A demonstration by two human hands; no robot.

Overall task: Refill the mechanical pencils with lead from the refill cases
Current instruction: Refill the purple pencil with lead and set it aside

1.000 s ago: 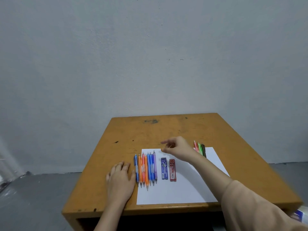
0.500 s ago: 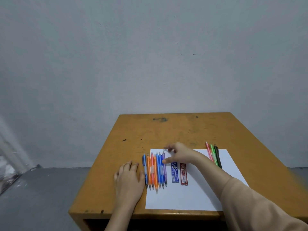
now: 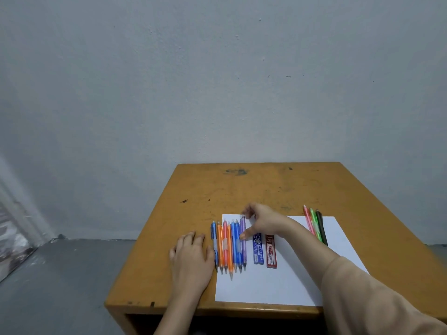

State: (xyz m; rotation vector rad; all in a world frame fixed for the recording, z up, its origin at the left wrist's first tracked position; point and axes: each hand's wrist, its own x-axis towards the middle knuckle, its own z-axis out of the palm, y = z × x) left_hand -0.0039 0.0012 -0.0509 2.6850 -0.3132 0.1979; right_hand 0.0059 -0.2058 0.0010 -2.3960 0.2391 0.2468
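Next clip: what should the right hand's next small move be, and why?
Probably pinch the purple pencil and lift it away from the other pencils: thumb and fingers of the right hand straddle it, nothing is picked up yet, and the left hand lies flat on the table.

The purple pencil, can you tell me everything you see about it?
The purple pencil is a slim, plastic-looking mechanical pencil with its pointed tip facing the person. It lies flat on the white paper, last on the right of the pencil row, beside a blue pencil. The right hand rests its thumb tip on the barrel, fingers curled by the top end.
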